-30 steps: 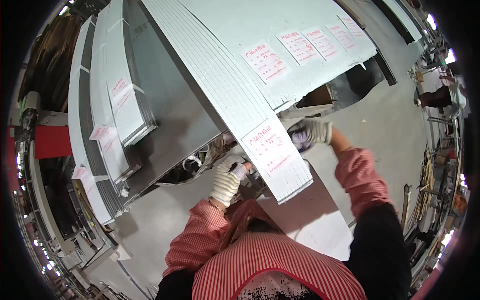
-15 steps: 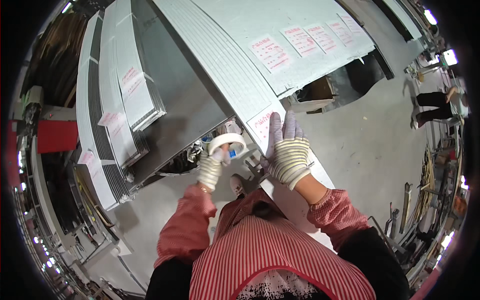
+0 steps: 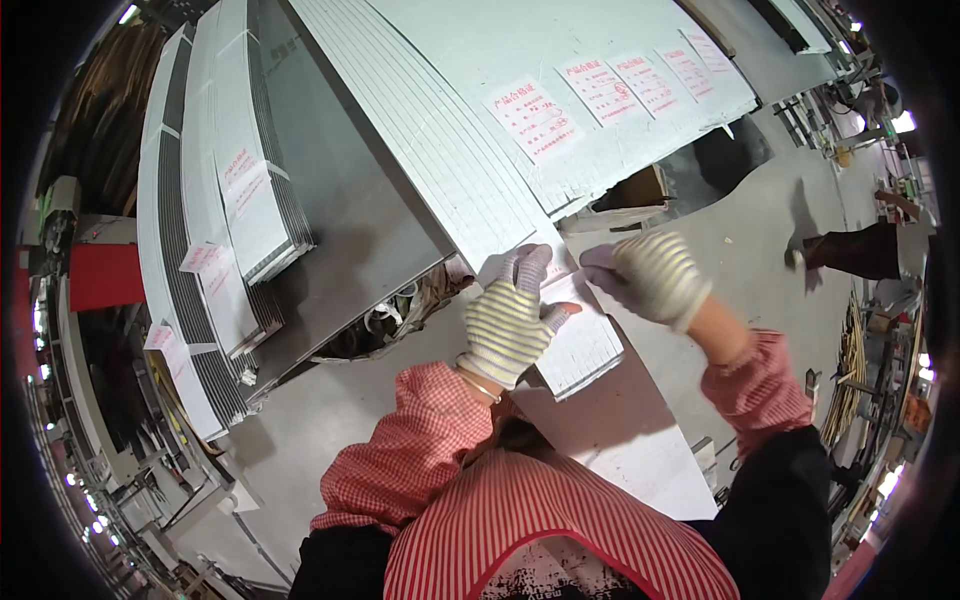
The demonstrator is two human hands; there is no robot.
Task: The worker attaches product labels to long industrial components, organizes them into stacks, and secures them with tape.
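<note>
My left hand (image 3: 508, 325), in a striped glove with the thumb tip bare, lies across the near end of a stack of long white panels (image 3: 430, 130). Its fingers are stretched out and press on a paper label (image 3: 558, 268) with red print, which they partly cover. Just right of that label is my right hand (image 3: 655, 280), also gloved, its fingers closed and their tips near the stack's edge. Whatever the right fingers hold, if anything, is hidden. The roll of tape seen earlier does not show now.
A dark metal sheet (image 3: 350, 180) and tied panel bundles (image 3: 190, 290) lie to the left. A wide white sheet (image 3: 640, 150) with several labels is at the far right. Below the stack's end stands a white board (image 3: 650, 460). Another person (image 3: 850, 255) is off to the right.
My left hand has moved right onto the label, and the white tape roll it held has gone from view. My right hand has lifted off the label, moved right and closed.
</note>
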